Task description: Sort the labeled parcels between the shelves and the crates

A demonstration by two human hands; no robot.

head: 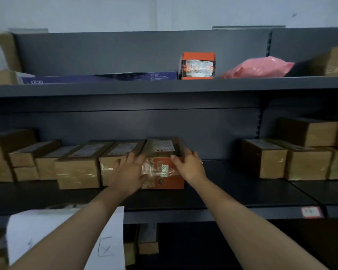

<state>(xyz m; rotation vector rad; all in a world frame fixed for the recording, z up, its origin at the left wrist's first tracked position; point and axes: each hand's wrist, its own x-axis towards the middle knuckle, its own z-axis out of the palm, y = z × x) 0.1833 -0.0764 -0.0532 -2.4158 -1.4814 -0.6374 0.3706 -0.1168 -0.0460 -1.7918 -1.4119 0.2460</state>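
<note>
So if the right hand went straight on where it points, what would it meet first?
The orange-fronted parcel, whose upper right corner the right hand grips; behind it, probably the back panel, depth unclear.

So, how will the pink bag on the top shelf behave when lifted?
Probably floppy: the pink bag lies slumped and wrinkled. Its glossy plastic may slip. It should not roll, lying flat on the top shelf.

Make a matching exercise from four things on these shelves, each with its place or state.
Things: 1 pink bag; 2 blue flat box; 3 orange-fronted parcel; 4 white sheet.
Places: a hangs below the middle shelf's front edge; b touched by left hand and right hand; c left of the small orange box; d right of that box.
Pairs: 1-d; 2-c; 3-b; 4-a.
</note>
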